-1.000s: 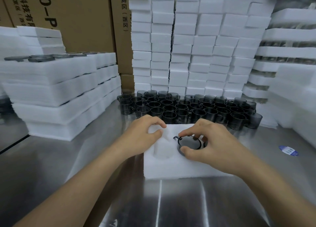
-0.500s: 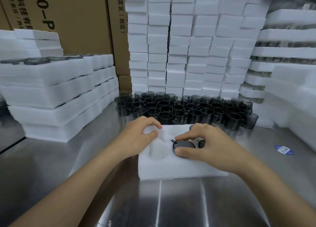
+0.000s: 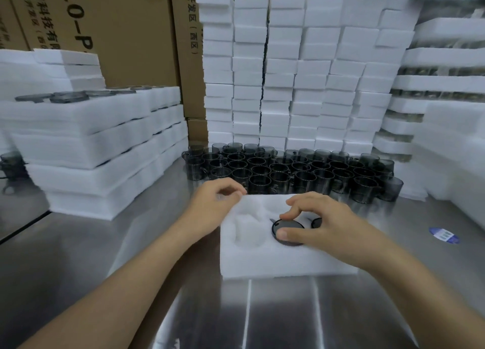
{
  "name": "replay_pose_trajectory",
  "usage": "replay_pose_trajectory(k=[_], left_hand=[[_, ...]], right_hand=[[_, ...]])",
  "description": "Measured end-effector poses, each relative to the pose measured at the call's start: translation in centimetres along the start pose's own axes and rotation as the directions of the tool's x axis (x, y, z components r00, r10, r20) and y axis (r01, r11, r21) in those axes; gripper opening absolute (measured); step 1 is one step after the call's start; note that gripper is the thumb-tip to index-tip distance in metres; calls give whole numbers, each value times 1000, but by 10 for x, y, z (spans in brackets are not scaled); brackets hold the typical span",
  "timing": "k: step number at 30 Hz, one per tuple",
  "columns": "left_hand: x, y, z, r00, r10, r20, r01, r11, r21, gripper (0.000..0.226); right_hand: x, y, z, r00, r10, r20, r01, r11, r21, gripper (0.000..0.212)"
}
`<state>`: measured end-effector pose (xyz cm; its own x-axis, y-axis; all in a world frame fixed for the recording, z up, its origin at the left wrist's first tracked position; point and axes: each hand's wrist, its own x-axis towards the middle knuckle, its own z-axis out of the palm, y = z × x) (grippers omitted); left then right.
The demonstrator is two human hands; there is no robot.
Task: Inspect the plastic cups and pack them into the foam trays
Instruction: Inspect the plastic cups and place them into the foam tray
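A white foam tray [image 3: 262, 262] lies flat on the worktop [image 3: 126, 243], its left round pocket empty. In the pocket beside that one sits a smoky dark plastic cup [image 3: 287, 230] — sunk almost to its rim, with the right hand [image 3: 322, 225] gripping its edge. Behind the tray, loose cups [image 3: 288, 172] of the same grey stand upright in close rows — mouths up.

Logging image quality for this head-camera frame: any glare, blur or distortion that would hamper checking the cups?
Head view: wide-angle bowing bends the foam stacks toward the edges; the right margin is smeared soft; streaky reflections cross the steel table; the white foam tray is nearly blown out, pockets faint; the loose cups and the cup under the right hand read clearly.
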<state>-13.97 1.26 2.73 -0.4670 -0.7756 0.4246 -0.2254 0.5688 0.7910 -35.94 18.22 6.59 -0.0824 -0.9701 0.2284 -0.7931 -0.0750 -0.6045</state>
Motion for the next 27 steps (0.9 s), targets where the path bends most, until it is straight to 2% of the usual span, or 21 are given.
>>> replay_pose_trajectory(k=[4, 6, 9, 10, 11, 14, 15, 18, 22, 27], left_hand=[[15, -20, 1, 954, -94, -283, 131, 985, 112, 17], [26, -27, -1, 912, -145, -384, 236, 950, 203, 27], [40, -37, -1, 911, -211, -354, 323, 900, 293, 61], [44, -40, 1, 918, -216, -333, 322, 896, 305, 65], [47, -42, 2, 923, -204, -326, 310, 897, 316, 61], [50, -47, 4, 920, -127, -371, 262, 902, 343, 24], [48, -48, 4, 918, -107, -383, 253, 901, 353, 20], [43, -51, 3, 904, -99, -416, 259, 901, 348, 36], [36, -49, 0, 886, -180, -427, 298, 927, 229, 57], [13, -33, -5, 876, -141, -462, 216, 970, 114, 65]], right_hand=[[6, -2, 6, 1000, -16, -8, 15, 990, -139, 25], [5, 1, 7, 999, -46, -12, 44, 986, -158, 26], [2, 3, 10, 994, -92, -56, 82, 983, -161, 26], [2, 3, 11, 993, -102, -64, 90, 982, -166, 25], [2, 3, 11, 992, -108, -68, 95, 981, -169, 24], [4, 4, 11, 991, -119, -67, 105, 978, -183, 22], [5, 5, 11, 990, -121, -66, 107, 977, -186, 22], [4, 4, 11, 990, -128, -67, 114, 976, -184, 23], [3, 3, 10, 990, -129, -62, 115, 974, -193, 20], [1, -1, 9, 993, -104, -62, 89, 974, -209, 22]])
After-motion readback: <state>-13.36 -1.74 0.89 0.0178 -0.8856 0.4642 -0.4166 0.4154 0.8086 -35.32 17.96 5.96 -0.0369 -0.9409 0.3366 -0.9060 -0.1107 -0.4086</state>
